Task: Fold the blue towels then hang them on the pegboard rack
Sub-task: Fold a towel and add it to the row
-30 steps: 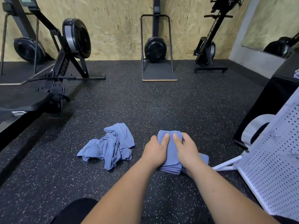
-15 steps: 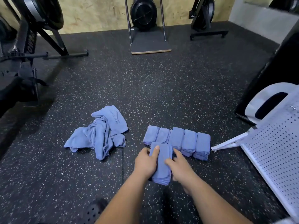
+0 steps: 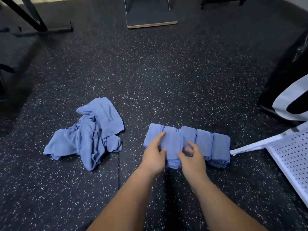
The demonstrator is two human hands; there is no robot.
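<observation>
Towels folded into small blue rectangles (image 3: pixel 205 144) are laid side by side in a row on the speckled rubber floor (image 3: pixel 166 80), right of its middle and toward the near side. One folded towel (image 3: pixel 173 147) lies overlapping the row's left part, and it is touched by both hands. The left hand (image 3: pixel 154 155) is laid on its left edge with the fingers stretched out and close together. The right hand (image 3: pixel 193 160) is held at its right edge with the fingers loosely curled and spread, nothing being pinched. A crumpled heap of unfolded towels (image 3: pixel 86 139) is seen farther left, apart from the row. A white pegboard rack (image 3: pixel 291 155) lies at the floor's right edge, one leg just beside the row's right end.
</observation>
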